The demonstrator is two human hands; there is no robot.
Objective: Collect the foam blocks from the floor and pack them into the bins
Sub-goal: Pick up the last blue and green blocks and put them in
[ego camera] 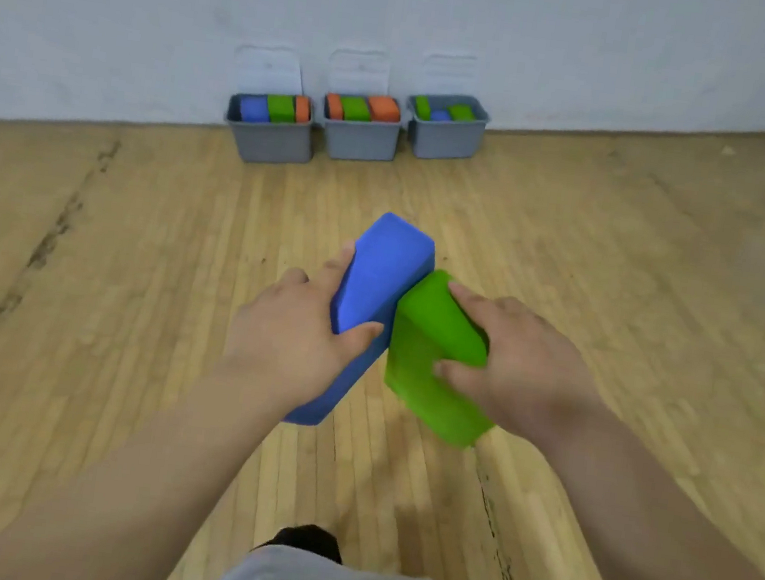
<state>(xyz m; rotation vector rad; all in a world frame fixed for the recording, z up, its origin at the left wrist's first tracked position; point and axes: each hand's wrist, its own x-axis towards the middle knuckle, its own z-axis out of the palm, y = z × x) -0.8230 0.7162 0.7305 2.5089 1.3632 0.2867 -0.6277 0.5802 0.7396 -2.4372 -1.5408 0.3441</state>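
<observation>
My left hand (287, 341) grips a long blue foam block (382, 275), fingers on its left side and thumb across its top. My right hand (517, 354) grips a green foam block (427, 338), fingers over its far end and thumb on its near face. The two blocks touch each other in front of me, held above the wooden floor. Three grey bins stand in a row against the wall: the left bin (271, 141), the middle bin (359, 140) and the right bin (444, 141). Each holds blue, green or orange blocks standing on end.
A wooden plank floor (134, 259) stretches from me to the white wall (163, 22). Clear lids lean on the wall behind the bins. My dark shoe (306, 540) shows at the bottom centre. A dark object sits at the far right edge by the wall.
</observation>
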